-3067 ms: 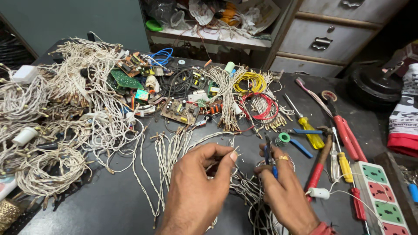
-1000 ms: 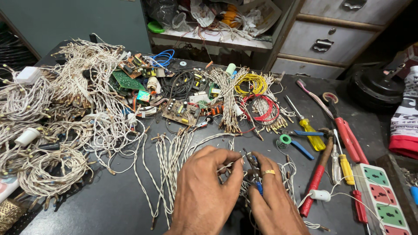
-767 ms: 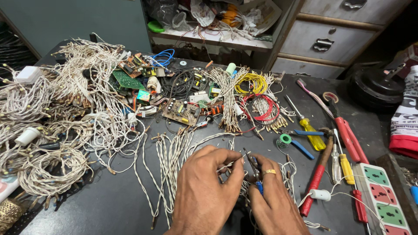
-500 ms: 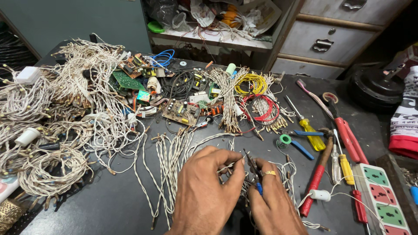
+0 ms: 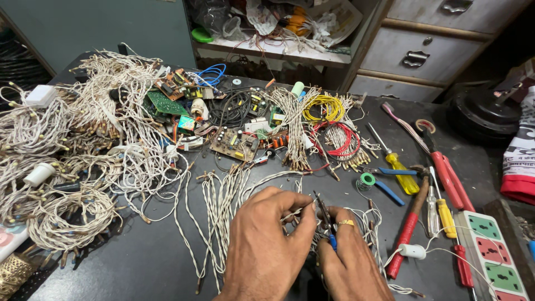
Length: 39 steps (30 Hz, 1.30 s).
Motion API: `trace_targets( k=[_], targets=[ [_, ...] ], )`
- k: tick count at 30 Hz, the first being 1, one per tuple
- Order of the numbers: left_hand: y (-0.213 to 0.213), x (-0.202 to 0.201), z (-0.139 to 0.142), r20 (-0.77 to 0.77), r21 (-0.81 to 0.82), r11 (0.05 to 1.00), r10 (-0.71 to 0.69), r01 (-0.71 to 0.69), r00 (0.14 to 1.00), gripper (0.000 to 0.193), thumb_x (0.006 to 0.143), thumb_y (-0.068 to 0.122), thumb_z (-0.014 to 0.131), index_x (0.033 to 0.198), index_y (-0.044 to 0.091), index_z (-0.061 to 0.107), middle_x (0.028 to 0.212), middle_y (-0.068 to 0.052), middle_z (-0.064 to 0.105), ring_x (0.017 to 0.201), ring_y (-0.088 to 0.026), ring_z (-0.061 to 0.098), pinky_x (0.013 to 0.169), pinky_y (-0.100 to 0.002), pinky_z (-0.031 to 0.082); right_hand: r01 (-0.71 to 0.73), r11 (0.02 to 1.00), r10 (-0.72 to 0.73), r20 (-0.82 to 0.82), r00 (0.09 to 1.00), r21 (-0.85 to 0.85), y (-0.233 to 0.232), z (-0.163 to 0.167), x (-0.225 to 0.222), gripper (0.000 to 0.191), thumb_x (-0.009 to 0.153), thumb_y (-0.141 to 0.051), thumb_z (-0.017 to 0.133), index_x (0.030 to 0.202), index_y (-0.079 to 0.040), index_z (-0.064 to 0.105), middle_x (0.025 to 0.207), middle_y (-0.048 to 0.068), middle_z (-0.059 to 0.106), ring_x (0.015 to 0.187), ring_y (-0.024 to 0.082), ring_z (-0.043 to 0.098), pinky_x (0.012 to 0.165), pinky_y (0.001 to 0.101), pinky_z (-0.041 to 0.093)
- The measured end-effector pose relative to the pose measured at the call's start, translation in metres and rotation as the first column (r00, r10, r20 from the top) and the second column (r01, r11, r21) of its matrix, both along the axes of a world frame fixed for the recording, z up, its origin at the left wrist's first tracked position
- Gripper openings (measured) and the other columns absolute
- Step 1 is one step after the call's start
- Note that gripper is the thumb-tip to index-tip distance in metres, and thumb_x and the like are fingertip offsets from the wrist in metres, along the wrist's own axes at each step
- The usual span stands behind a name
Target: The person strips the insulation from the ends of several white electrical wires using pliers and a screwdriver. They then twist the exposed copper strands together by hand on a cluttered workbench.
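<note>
White wire end point(image 5: 292, 210) pinched in left hand point(image 5: 267, 251), low centre of dark desk point(image 5: 139, 267) — lying crosswise, pointing right at blue-handled cutters point(image 5: 326, 220) clasped in right hand point(image 5: 348, 262), just beside.

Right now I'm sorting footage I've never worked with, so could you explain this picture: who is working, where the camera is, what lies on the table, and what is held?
No machine here: a person works with two bare hands, filmed by a camera worn on the head, looking down.

The left hand pinches a thin white wire. The right hand, with a ring, holds a small blue-handled tool against that wire; it looks like a cutter or plier.

The dark table holds heaps of white wire strings, small circuit boards, yellow wire coil, red wire coil, a yellow screwdriver, red-handled pliers and a white power strip. Behind stand grey drawers.
</note>
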<state>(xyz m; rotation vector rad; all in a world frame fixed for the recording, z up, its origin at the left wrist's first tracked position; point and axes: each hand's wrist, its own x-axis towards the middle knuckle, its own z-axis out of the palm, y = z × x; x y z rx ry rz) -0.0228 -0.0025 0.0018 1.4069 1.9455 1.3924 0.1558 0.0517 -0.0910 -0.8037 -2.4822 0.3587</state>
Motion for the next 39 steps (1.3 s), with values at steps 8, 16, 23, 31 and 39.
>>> trace_targets(
  k=[8, 16, 23, 31, 39],
  targets=[
    [0.000, 0.001, 0.003, 0.033, -0.058, 0.998, 0.000, 0.002, 0.999, 0.019, 0.079, 0.018, 0.074, 0.094, 0.008, 0.079, 0.088, -0.009, 0.074, 0.080, -0.024, 0.073, 0.073, -0.037, 0.056, 0.137, 0.931, -0.172, -0.078, 0.982, -0.339, 0.000, 0.003, -0.007, 0.041, 0.095, -0.004, 0.050, 0.133, 0.011, 0.049, 0.139, 0.027, 0.047, 0.130, 0.039, 0.054, 0.104, 0.0418, 0.044],
    [0.002, 0.002, 0.005, 0.083, -0.071, 0.997, 0.002, 0.004, 0.997, 0.019, 0.081, 0.019, 0.073, 0.095, 0.007, 0.078, 0.086, -0.008, 0.075, 0.078, -0.023, 0.075, 0.068, -0.035, 0.059, -0.130, 0.986, 0.135, -0.043, 0.990, 0.102, 0.002, 0.002, 0.007, 0.032, 0.086, -0.007, 0.058, 0.114, 0.007, 0.051, 0.151, 0.039, 0.035, 0.143, 0.050, 0.043, 0.112, 0.0460, 0.041],
    [0.002, 0.003, 0.005, 0.097, -0.105, 0.995, 0.005, 0.005, 0.995, 0.019, 0.081, 0.019, 0.073, 0.096, 0.009, 0.078, 0.092, -0.008, 0.074, 0.081, -0.023, 0.075, 0.073, -0.036, 0.058, 0.135, 0.429, -0.442, -0.077, 0.894, -0.893, 0.017, -0.008, -0.003, 0.046, 0.092, -0.011, 0.050, 0.138, -0.004, 0.055, 0.132, 0.015, 0.056, 0.111, 0.024, 0.062, 0.095, 0.0353, 0.050],
    [0.000, 0.004, 0.005, 0.092, -0.095, 0.996, 0.004, 0.005, 0.996, 0.017, 0.081, 0.018, 0.073, 0.094, 0.009, 0.078, 0.089, -0.009, 0.072, 0.079, -0.025, 0.073, 0.072, -0.037, 0.057, -0.026, 0.227, -0.550, -0.150, 0.821, -0.974, 0.027, -0.029, 0.004, 0.069, 0.096, -0.014, 0.056, 0.162, -0.006, 0.037, 0.101, 0.021, 0.067, 0.084, 0.025, 0.059, 0.075, 0.0366, 0.047],
    [0.001, 0.004, 0.005, 0.070, -0.091, 0.996, -0.017, 0.023, 0.997, 0.016, 0.082, 0.016, 0.072, 0.093, 0.007, 0.078, 0.083, -0.009, 0.072, 0.078, -0.025, 0.073, 0.071, -0.037, 0.055, 0.153, 0.154, -0.608, 0.028, 0.794, -0.976, 0.027, -0.005, -0.003, 0.077, 0.081, -0.017, 0.052, 0.155, -0.006, 0.032, 0.113, 0.024, 0.079, 0.083, 0.024, 0.067, 0.077, 0.0305, 0.048]
  ],
)
